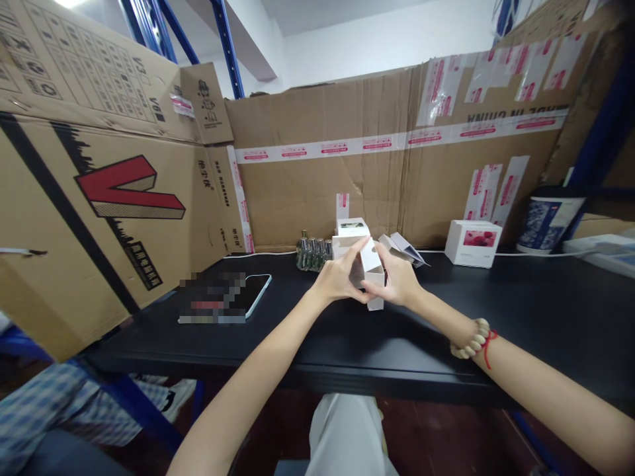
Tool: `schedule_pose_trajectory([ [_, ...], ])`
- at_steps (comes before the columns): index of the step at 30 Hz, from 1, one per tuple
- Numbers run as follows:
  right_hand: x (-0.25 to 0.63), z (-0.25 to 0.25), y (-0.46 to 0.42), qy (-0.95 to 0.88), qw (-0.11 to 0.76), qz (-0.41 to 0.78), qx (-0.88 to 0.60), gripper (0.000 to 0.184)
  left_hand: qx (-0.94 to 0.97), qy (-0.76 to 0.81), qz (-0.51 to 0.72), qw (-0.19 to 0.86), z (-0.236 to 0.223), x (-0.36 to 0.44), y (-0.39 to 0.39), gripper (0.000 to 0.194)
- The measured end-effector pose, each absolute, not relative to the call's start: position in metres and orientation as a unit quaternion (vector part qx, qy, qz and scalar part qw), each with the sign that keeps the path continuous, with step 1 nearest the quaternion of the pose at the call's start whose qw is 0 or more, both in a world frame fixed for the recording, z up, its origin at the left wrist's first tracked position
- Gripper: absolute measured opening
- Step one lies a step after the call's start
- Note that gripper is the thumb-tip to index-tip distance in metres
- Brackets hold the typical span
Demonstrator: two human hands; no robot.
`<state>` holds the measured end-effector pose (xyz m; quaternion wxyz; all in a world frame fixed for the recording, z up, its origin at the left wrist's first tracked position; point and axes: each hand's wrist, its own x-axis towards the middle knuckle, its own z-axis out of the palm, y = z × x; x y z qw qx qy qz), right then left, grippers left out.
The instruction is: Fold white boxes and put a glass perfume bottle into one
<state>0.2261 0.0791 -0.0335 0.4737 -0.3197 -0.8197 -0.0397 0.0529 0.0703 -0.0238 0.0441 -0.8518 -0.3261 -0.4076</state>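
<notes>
Looming over the left end of the table (536, 324), a brown cardboard panel (44, 165) bears a large red V (129, 188), and along the far edge stands a cardboard sheet (317, 188) crossed by white tape (377, 143) printed in red. Toward the far right corner sits a blue-and-white patterned cup (548, 223), with a white box (459, 248) showing pink flowers to its left, near but apart. A flat dark device (255, 291) with a pale blue rim lies toward the left end, part of it pixelated. Near the middle of the table, between the near and far edges, the left hand (341, 276) and right hand (399, 276) curve round a small white carton (372, 256), gripping it together from both sides; whether its lower end touches the tabletop cannot be told. Behind them, by the far edge, are another white box (352, 227) and an opened white carton (404, 248), partly hidden, with a cluster of little silver-capped bottles (312, 256) to their left. A beaded bracelet (477, 338) and a thin red string (490, 347) circle the right wrist.
</notes>
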Motion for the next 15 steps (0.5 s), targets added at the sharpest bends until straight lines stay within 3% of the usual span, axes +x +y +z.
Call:
schedule_pose_trajectory([
  [9, 0.2318, -0.0337, 0.0855, -0.81, 0.484, -0.059, -0.328, 0.067, -0.859, -0.343, -0.377, 0.043, -0.0223, 0.0547, 0.0696, 0.099],
  [15, 0.2339, -0.0329, 0.0873, -0.794, 0.506, -0.075, -0.33, 0.068, -0.857, -0.285, -0.408, 0.134, -0.0175, 0.0494, 0.0716, 0.087],
])
